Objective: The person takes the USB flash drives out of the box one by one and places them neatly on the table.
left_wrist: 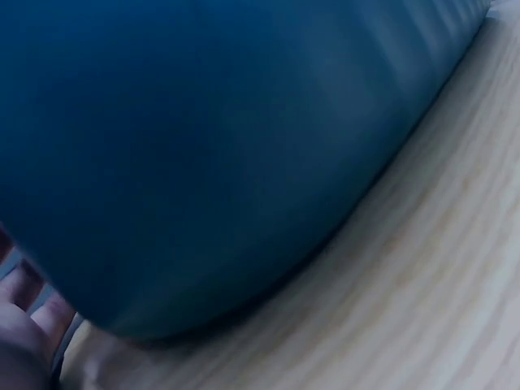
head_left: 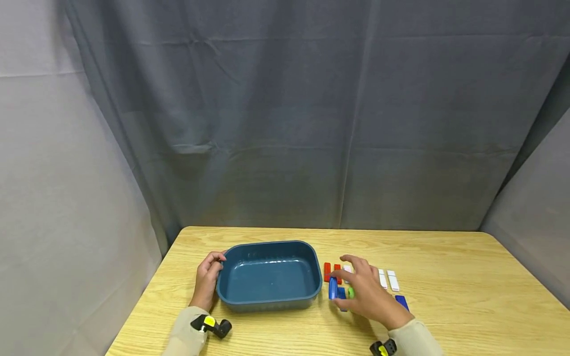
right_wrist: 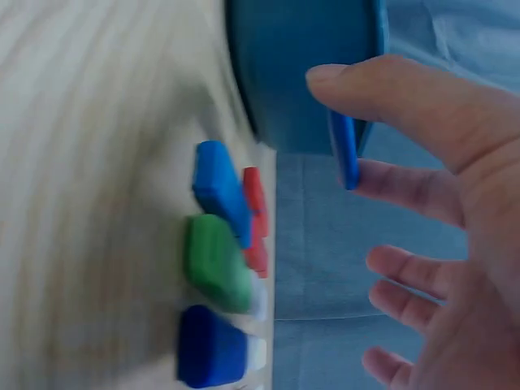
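A dark teal plastic bin (head_left: 269, 306) stands on the table, its inside bare. My left hand (head_left: 207, 279) holds the bin's left rim; in the left wrist view its fingers (left_wrist: 41, 317) show past the bin's corner. My right hand (head_left: 371, 299) pinches a small flat blue piece (head_left: 333, 288) on edge between thumb and index finger, just right of the bin. The right wrist view shows that blue piece (right_wrist: 343, 150) held above the table, the other fingers spread apart. Below it lie another blue piece (right_wrist: 219, 191) and a green piece (right_wrist: 215, 264).
Two red pieces (head_left: 327, 272) lie by the bin's right side. White pieces (head_left: 393, 280) and a dark blue piece (head_left: 402, 302) lie around my right hand on the wooden table (head_left: 467, 291). A grey curtain (head_left: 276, 123) hangs behind the table.
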The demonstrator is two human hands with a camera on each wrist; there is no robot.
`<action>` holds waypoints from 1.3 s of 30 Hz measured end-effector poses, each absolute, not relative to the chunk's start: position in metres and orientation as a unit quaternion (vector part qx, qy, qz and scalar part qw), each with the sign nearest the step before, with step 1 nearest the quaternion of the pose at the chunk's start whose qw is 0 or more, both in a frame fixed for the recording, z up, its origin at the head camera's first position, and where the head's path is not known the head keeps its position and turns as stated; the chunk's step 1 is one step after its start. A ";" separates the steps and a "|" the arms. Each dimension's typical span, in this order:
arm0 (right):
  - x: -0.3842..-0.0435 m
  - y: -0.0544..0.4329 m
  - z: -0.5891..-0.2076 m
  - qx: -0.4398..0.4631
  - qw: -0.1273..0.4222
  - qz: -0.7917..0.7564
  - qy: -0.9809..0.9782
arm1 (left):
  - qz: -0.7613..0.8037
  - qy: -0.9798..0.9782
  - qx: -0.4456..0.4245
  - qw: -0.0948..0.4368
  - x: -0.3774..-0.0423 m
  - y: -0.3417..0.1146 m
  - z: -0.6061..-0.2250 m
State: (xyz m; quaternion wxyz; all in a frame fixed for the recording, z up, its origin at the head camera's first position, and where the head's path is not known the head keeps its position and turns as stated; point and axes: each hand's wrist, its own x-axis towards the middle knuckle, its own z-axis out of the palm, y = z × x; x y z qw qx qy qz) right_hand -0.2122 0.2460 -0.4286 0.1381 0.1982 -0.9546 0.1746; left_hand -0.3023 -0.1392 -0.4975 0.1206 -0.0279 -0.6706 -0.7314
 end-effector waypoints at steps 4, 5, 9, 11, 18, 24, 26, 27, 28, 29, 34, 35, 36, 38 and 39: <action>-0.213 0.247 -0.436 0.199 0.128 0.171 -0.956 | -0.729 -0.672 -0.026 0.130 -0.304 -0.145 -0.499; -0.214 0.247 -0.438 0.199 0.126 0.169 -0.957 | -0.729 -0.672 -0.024 0.131 -0.305 -0.147 -0.499; -0.215 0.247 -0.443 0.190 0.099 0.162 -0.963 | -0.729 -0.672 -0.013 0.135 -0.307 -0.153 -0.501; -0.215 0.247 -0.445 0.183 0.086 0.158 -0.967 | -0.729 -0.671 -0.010 0.136 -0.307 -0.155 -0.501; -0.215 0.247 -0.448 0.181 0.080 0.150 -0.969 | -0.735 -0.665 -0.012 0.133 -0.307 -0.156 -0.501; -0.216 0.245 -0.448 0.177 0.068 0.141 -0.972 | -0.737 -0.664 -0.008 0.130 -0.306 -0.156 -0.500; -0.217 0.245 -0.448 0.173 0.061 0.136 -0.973 | -0.738 -0.662 -0.008 0.129 -0.305 -0.155 -0.499; -0.217 0.244 -0.448 0.171 0.058 0.136 -0.974 | -0.739 -0.661 -0.007 0.128 -0.305 -0.155 -0.499; -0.217 0.244 -0.448 0.169 0.054 0.134 -0.975 | -0.739 -0.661 -0.006 0.128 -0.305 -0.155 -0.499; -0.217 0.244 -0.448 0.167 0.050 0.135 -0.975 | -0.740 -0.660 -0.005 0.128 -0.305 -0.154 -0.498; -0.217 0.244 -0.448 0.161 0.038 0.138 -0.977 | -0.743 -0.659 0.001 0.119 -0.304 -0.153 -0.496; -0.217 0.244 -0.448 0.160 0.037 0.138 -0.977 | -0.744 -0.658 0.002 0.117 -0.303 -0.153 -0.495; -0.217 0.244 -0.448 0.160 0.036 0.139 -0.977 | -0.745 -0.657 0.001 0.114 -0.302 -0.153 -0.493; -0.216 0.244 -0.448 0.160 0.035 0.140 -0.976 | -0.743 -0.660 -0.002 0.113 -0.297 -0.152 -0.486; -0.216 0.244 -0.448 0.160 0.034 0.141 -0.976 | -0.741 -0.662 -0.003 0.112 -0.294 -0.151 -0.483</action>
